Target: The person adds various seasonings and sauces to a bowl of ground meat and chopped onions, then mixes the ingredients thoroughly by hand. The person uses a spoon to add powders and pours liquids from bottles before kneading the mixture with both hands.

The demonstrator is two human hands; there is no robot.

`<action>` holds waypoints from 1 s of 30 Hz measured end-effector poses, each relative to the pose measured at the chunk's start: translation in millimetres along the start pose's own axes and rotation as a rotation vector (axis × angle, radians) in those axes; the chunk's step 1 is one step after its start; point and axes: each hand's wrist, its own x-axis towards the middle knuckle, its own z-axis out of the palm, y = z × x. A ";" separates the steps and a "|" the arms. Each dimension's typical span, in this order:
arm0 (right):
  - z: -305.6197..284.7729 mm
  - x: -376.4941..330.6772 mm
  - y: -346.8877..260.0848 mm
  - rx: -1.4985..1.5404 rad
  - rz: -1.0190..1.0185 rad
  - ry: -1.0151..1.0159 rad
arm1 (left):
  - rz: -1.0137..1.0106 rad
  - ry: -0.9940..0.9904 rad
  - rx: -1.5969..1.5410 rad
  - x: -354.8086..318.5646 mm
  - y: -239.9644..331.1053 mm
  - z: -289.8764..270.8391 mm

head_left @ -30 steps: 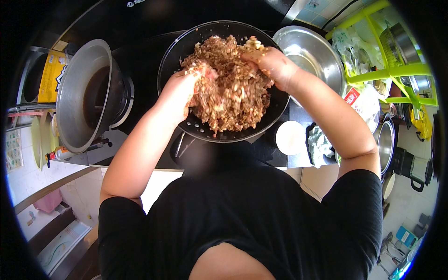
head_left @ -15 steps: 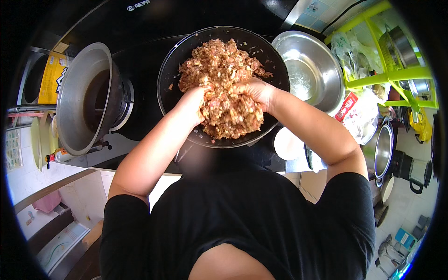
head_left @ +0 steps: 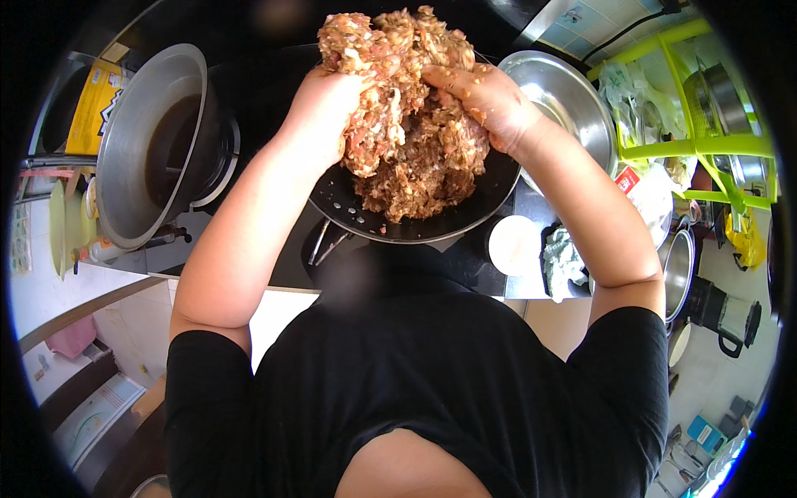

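Observation:
A big clump of minced meat point(head_left: 374, 75), reddish brown with pale bits mixed in, is lifted high over a black pan point(head_left: 344, 207). Gripping its left side is my left hand point(head_left: 325, 116), the fingers mostly buried in the meat. My right hand point(head_left: 490, 101) is closed around the right side, with scraps stuck to its back and fingers. Below the lifted clump, more of the meat hangs down to or rests in the pan; I cannot tell where one ends. Part of the pan's far side is hidden behind the meat and hands.
Left of the pan, a large grey metal wok point(head_left: 184, 162) holds dark liquid. A shiny steel bowl point(head_left: 581, 108) sits right of it, beside a green rack point(head_left: 697, 148). Nearer stand a round white container point(head_left: 512, 246) and a pale crumpled cloth or bag point(head_left: 566, 264).
Both hands have risen and moved farther away, raising a large clump of the minced meat above the pan. Before, they were down in the meat inside the pan.

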 end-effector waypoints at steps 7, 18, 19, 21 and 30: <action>-10.0 -3.5 -17.3 -0.334 -0.100 -0.264 | -0.245 -0.099 0.289 -7.5 8.1 -15.5; 8.0 64.0 35.7 -1.390 -0.132 -0.286 | -0.359 -0.117 0.700 32.6 -62.7 -36.6; 8.1 67.2 36.4 -1.467 -0.122 -0.277 | -0.399 -0.128 0.703 33.5 -57.1 -32.1; 10.3 74.4 42.8 -1.473 -0.116 -0.205 | -0.458 -0.070 0.684 43.9 -64.5 -36.0; -10.1 97.7 68.1 -0.428 0.005 -0.130 | -0.313 0.248 0.536 73.8 -85.3 -46.5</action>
